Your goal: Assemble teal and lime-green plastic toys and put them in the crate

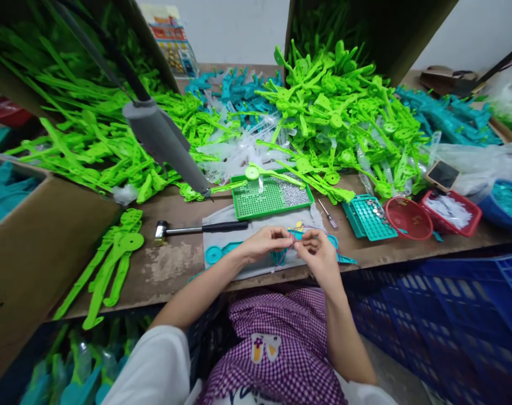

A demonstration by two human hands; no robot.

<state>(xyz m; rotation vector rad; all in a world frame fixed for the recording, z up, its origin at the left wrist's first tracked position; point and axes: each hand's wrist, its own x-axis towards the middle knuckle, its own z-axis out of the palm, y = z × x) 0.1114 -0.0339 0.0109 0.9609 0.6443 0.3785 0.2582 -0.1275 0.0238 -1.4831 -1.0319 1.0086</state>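
Thin red wire [285,251] is pinched by fingers of the left hand [270,241] and right hand [321,254], above teal plastic pieces [278,258] lying sideways.

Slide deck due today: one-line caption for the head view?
Left hand and right hand pinch thin reddish wires among teal parts, green tray and hammer nearby.

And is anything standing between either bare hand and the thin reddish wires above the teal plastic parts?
Nothing visible does: the fingertips of the left hand and right hand come together at the thin reddish wires, above the teal plastic parts. The rectangular green plastic tray lies beyond them, out of the way.
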